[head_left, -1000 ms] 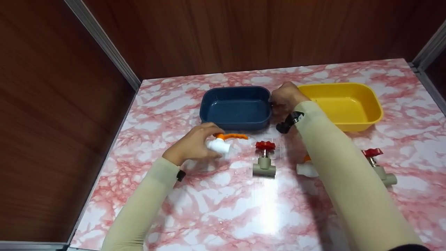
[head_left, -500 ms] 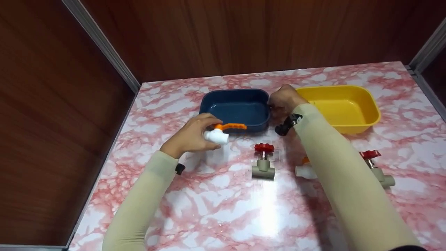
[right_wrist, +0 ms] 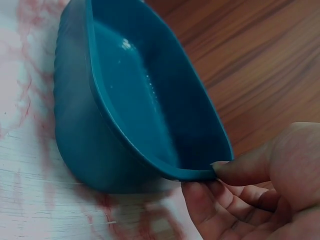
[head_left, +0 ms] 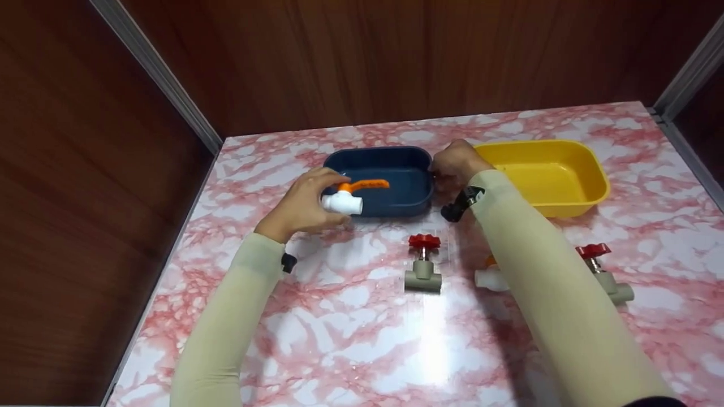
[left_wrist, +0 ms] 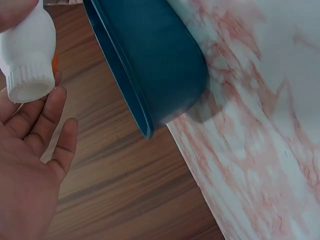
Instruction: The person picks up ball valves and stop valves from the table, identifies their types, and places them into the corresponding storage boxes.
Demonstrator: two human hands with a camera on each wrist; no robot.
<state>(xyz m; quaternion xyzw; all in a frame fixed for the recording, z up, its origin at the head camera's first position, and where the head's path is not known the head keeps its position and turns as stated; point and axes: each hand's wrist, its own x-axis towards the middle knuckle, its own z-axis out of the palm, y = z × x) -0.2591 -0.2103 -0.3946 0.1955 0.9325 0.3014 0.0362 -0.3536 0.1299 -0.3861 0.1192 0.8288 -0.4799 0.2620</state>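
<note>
My left hand [head_left: 308,200] holds a white ball valve [head_left: 343,203] with an orange lever handle between thumb and fingers. In the head view the valve overlaps the front left rim of the dark blue tub [head_left: 390,208]. The left wrist view shows the valve's white pipe end [left_wrist: 31,82] above the spread lower fingers, with the tub's wall beside it. My right hand [head_left: 457,161] pinches the tub's right rim; in the right wrist view the thumb [right_wrist: 245,165] lies over the rim and the fingers beneath it. The tub's inside shows bare in that view.
A yellow tub [head_left: 546,181] stands right of the blue one. In front lie a grey valve with a red handwheel [head_left: 423,277], a second white valve [head_left: 491,279] partly under the right sleeve, and another grey valve [head_left: 612,287] further right. Wooden panels [head_left: 362,62] border the marbled table.
My left hand has lifted the white ball valve off the table and carried it up and slightly left to the blue tub's front rim. The right hand keeps its pinch on the tub.
</note>
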